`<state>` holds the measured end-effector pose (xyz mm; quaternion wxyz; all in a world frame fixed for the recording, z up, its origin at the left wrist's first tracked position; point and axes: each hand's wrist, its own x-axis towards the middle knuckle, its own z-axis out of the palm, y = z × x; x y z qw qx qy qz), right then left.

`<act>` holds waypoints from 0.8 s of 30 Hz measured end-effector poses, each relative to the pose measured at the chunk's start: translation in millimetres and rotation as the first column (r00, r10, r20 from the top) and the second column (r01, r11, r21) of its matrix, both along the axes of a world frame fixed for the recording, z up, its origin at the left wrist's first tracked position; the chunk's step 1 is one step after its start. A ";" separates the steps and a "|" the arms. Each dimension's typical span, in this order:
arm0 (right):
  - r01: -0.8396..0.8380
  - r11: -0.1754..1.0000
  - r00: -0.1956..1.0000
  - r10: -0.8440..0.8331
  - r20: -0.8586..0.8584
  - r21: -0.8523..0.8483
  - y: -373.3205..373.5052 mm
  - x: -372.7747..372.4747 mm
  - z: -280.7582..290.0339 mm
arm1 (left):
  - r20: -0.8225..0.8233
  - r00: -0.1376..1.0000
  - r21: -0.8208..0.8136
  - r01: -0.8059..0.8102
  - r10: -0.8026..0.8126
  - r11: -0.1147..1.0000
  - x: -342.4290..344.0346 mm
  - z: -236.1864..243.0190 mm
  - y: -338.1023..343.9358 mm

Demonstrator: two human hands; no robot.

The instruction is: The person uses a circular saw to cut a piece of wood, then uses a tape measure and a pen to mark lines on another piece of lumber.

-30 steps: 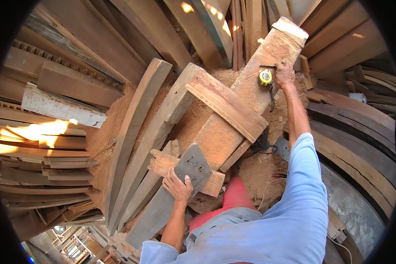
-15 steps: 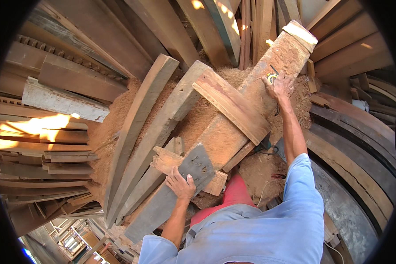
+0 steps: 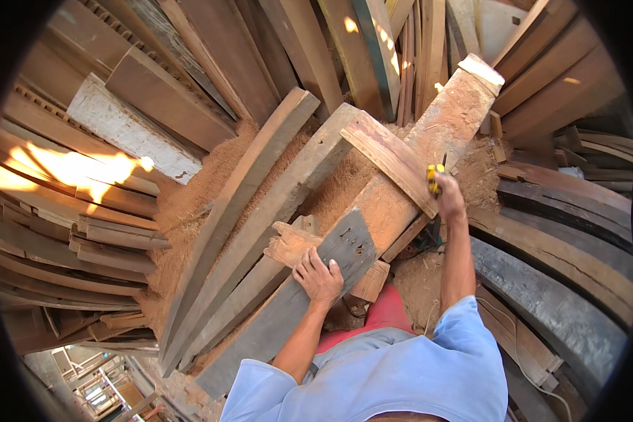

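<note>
Flatly, left hand [image 3: 320, 279] spread on grey plank [image 3: 346, 246] (pitted); right hand [image 3: 451, 200] clasps yellow tape measure [image 3: 433, 184].

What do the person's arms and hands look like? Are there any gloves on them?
No gloves! The left hand and the right hand are both bare, with no watch or bracelet showing. The forearms are bare too. The light blue sleeves look loose and short, ending around the elbows.

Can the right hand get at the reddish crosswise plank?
Likely yes: the right hand appears close beside the reddish crosswise plank, though the yellow tape measure it holds may hinder grasping.
</note>
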<state>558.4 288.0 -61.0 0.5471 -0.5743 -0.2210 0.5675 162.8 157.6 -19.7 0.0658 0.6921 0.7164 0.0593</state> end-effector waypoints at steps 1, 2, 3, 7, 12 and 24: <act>0.063 0.994 0.983 -0.046 -0.177 0.094 -27.9 -16.9 2.0 | 0.014 1.000 0.019 0.004 -0.005 1.000 -0.3 -0.3 1.0; 0.085 0.990 0.957 -0.050 -0.285 0.109 -51.4 -47.4 29.3 | 0.025 1.000 0.036 -0.015 0.014 0.999 -3.1 0.1 -2.1; 0.080 0.991 0.910 -0.028 -0.413 0.110 -78.0 -68.7 53.2 | 0.054 0.998 -0.030 -0.039 0.041 0.999 -2.1 7.6 -0.7; 0.121 0.984 0.765 -0.010 -0.644 0.129 -173.2 -152.2 98.3 | 0.267 0.959 0.062 0.082 -0.095 0.995 -18.8 4.3 -6.7; -0.143 0.983 0.967 0.115 -0.229 -0.112 -267.5 -263.4 88.1 | 0.406 0.826 0.284 0.292 -0.390 0.913 -137.9 10.7 -91.6; -0.688 0.725 0.691 0.659 0.298 -0.010 -283.1 -519.9 137.4 | 0.584 0.775 0.137 0.197 -0.239 0.971 -363.0 -3.3 -258.1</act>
